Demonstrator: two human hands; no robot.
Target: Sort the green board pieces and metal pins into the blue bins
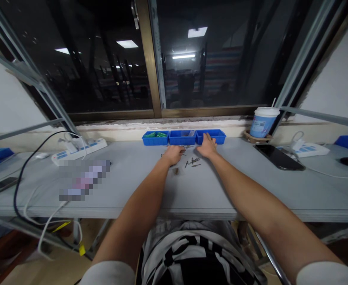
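Several small dark metal pieces (193,161) lie scattered on the grey table (192,194), in front of three blue bins. Over some of them is my left hand (174,154), its fingers curled; what they hold, if anything, is too small to name. My right hand (207,146) has its fingers apart at the front edge of the right blue bin (219,136); nothing shows in it. The middle blue bin (175,139) has a clear bag inside, and the left blue bin (150,140) contains green items. A small clear bag with a brownish piece (176,171) lies near my left wrist.
A blue cup (261,126) in a brown holder and a black phone (279,156) are on the right. Power strips (313,149) stand on both sides. Cables and a blurred-out flat object (85,180) lie left. A window is behind the table.
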